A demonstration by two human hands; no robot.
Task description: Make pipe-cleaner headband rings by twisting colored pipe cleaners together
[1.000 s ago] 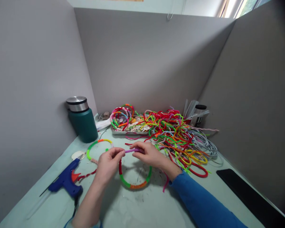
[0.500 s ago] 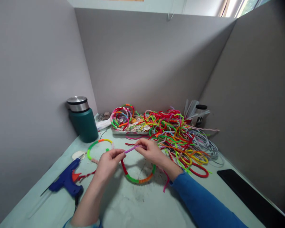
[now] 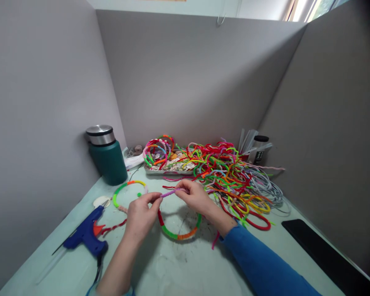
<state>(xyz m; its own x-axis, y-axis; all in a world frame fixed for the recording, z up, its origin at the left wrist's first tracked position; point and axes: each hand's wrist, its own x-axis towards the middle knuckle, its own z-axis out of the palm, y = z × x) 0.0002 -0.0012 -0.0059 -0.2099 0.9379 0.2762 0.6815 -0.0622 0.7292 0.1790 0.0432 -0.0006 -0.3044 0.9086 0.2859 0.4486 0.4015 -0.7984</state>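
Between my hands is a ring wrapped in coloured pipe cleaners, with red, green and orange sections along its lower curve. A purple pipe cleaner section forms its top. My left hand pinches the left end of that purple part between thumb and fingers. At its right end, my right hand grips it with thumb and fingertips. My fingers hide both ends of the purple part. Just left of my left hand lies another wrapped ring in green, orange and yellow.
A blue glue gun lies at left, its nozzle by a white disc. Behind stand a green bottle and a tray with finished rings. Loose pipe cleaners pile up at right, near a black slab.
My left hand and forearm have shifted slightly, and the ring has tilted a little. Both hands keep their pinch on the purple section.
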